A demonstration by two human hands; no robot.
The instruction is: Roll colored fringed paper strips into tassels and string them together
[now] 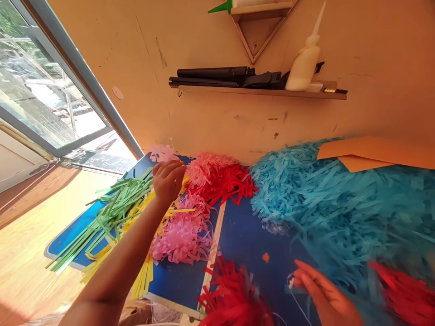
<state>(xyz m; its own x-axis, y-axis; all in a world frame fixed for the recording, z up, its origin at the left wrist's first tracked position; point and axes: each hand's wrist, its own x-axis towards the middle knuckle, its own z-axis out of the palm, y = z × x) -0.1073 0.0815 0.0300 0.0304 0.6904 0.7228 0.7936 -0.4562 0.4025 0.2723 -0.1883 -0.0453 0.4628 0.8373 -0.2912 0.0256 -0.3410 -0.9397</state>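
Note:
My left hand [169,181] reaches out over the far side of the blue table, its fingers bent and pressed together; what they hold, if anything, is hidden. Around it lie green paper strips [118,206], yellow paper strips [146,274] and shredded pink paper [183,231]. At the lower right my right hand [322,290] pinches a thin white string [295,301] between thumb and fingers. The string hangs down toward the bottom edge. A red paper-strip bundle [234,294] lies left of this hand, and a large blue shredded-paper pile [340,199] lies beyond it.
Red paper strips [231,183] lie along the wall; another red bundle [408,294] is at the right. Orange sheets [377,151] rest on the blue pile. Above, a wall shelf [258,90] carries black tools and a glue bottle [304,65]. A glass door [57,81] stands left.

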